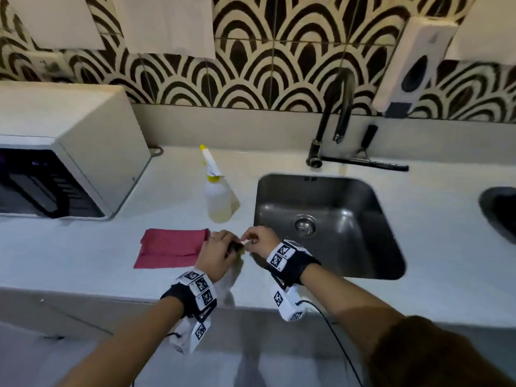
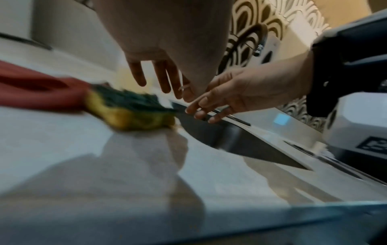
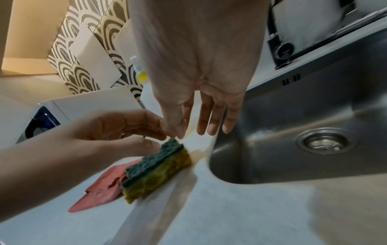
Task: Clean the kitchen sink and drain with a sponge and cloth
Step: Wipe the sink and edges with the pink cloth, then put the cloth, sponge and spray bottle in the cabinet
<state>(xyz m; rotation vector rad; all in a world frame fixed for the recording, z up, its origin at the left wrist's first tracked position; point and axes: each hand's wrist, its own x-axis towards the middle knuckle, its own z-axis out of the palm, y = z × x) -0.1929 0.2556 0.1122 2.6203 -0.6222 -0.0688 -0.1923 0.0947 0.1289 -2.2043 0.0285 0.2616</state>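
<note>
Head view shows both hands meeting over the white counter (image 1: 391, 247), just at the left edge of the steel sink (image 1: 363, 263). Between them lies the sponge (image 3: 159, 169), yellow below and dark green on top, flat on the counter and touching the near end of the red cloth (image 1: 170, 248), with its other end close to the sink edge. The left hand (image 1: 216, 254) is above the sponge with the fingers (image 3: 134, 131) bent down toward its green side; from the right wrist view they seem to reach the far end of the sponge, but I cannot tell if they really grip it. The right hand (image 1: 258, 240) comes from the sink side, fingers (image 2: 201, 106) loosely spread and pointing down, the tips just beside the sponge corner; whether they touch it is not clear, and the hand closes on nothing that I can see. The drain (image 1: 305, 224) sits in the bottom of the sink, well apart from both hands. Behind the cloth stands a spray bottle (image 1: 217, 196) with yellowish liquid, and a black faucet (image 1: 332, 118) rises behind the sink. A microwave (image 1: 69, 152) stands on the left.
</note>
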